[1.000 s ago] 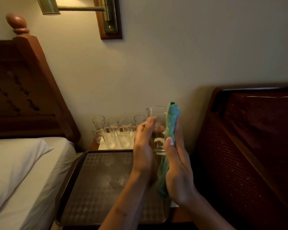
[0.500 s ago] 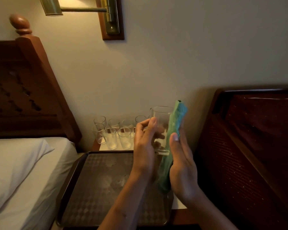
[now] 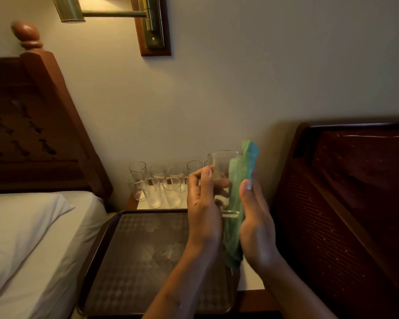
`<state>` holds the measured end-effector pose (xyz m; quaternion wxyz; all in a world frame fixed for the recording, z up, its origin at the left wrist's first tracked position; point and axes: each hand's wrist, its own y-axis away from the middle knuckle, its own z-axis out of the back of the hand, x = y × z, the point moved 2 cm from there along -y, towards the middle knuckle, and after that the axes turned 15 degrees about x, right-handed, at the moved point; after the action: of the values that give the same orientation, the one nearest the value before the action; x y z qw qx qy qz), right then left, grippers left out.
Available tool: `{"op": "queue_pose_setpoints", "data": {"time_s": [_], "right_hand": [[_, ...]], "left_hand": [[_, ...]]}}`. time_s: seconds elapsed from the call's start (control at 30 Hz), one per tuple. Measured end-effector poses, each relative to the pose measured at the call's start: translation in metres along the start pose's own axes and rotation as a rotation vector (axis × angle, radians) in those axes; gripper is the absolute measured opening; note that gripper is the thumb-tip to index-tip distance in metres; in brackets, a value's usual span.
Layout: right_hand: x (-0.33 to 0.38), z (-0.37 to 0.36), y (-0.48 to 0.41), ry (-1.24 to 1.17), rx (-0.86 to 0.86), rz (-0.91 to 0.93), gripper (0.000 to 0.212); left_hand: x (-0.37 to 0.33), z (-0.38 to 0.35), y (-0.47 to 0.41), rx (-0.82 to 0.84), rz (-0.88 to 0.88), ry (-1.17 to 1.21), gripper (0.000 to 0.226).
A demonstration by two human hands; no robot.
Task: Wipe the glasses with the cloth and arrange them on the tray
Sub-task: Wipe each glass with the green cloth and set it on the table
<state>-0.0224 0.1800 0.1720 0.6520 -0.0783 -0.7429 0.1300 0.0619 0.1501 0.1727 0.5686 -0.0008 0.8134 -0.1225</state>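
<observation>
A clear drinking glass [image 3: 222, 168] stands upright in the air above the far right corner of the dark patterned tray [image 3: 134, 254]. My left hand [image 3: 202, 210] grips its left side with curled fingers. A green cloth [image 3: 238, 194] lies flat between the glass and my right hand [image 3: 256, 224], which presses the cloth against the glass with straight fingers and the thumb up. Several more clear glasses [image 3: 158, 185] stand in a cluster on the nightstand behind the tray. Nothing stands on the tray.
A bed with a white pillow [image 3: 21, 226] and a carved wooden headboard [image 3: 32, 125] fills the left. A dark wooden headboard [image 3: 355, 203] rises at the right. A brass wall lamp [image 3: 115, 17] hangs above. The nightstand's white top [image 3: 250, 277] shows right of the tray.
The cloth and my right hand have slid upward along the glass. The glass stays held in my left hand at about the same spot.
</observation>
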Motion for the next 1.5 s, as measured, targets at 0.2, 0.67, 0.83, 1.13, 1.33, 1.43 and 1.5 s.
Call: {"op": "queue_pose_setpoints", "data": {"time_s": [0.2, 0.67, 0.83, 1.13, 1.33, 1.43, 1.5], "right_hand": [[0.012, 0.014, -0.020, -0.106, -0.049, -0.013, 0.052], [0.004, 0.035, -0.019, 0.281, 0.041, -0.024, 0.024], [0.017, 0.057, -0.035, 0.486, 0.206, -0.061, 0.026], [0.024, 0.044, -0.026, 0.490, 0.083, 0.103, 0.029], [0.015, 0.043, -0.024, 0.849, 0.010, -0.089, 0.059], [0.017, 0.049, -0.028, 0.818, 0.055, -0.152, 0.044], [0.021, 0.056, -0.031, 0.577, 0.165, -0.242, 0.032]], "left_hand": [[0.011, -0.009, 0.015, 0.165, -0.006, 0.139, 0.042], [-0.034, 0.067, -0.047, 0.357, -0.061, -0.261, 0.047], [-0.052, 0.092, -0.051, 0.595, -0.071, -0.505, 0.051], [-0.057, 0.084, -0.044, 0.714, -0.012, -0.456, 0.058], [-0.039, 0.065, -0.036, 0.776, -0.013, -0.498, 0.045], [-0.031, 0.066, -0.033, 0.719, 0.041, -0.421, 0.039], [-0.029, 0.072, -0.033, 0.655, 0.110, -0.326, 0.038]]}}
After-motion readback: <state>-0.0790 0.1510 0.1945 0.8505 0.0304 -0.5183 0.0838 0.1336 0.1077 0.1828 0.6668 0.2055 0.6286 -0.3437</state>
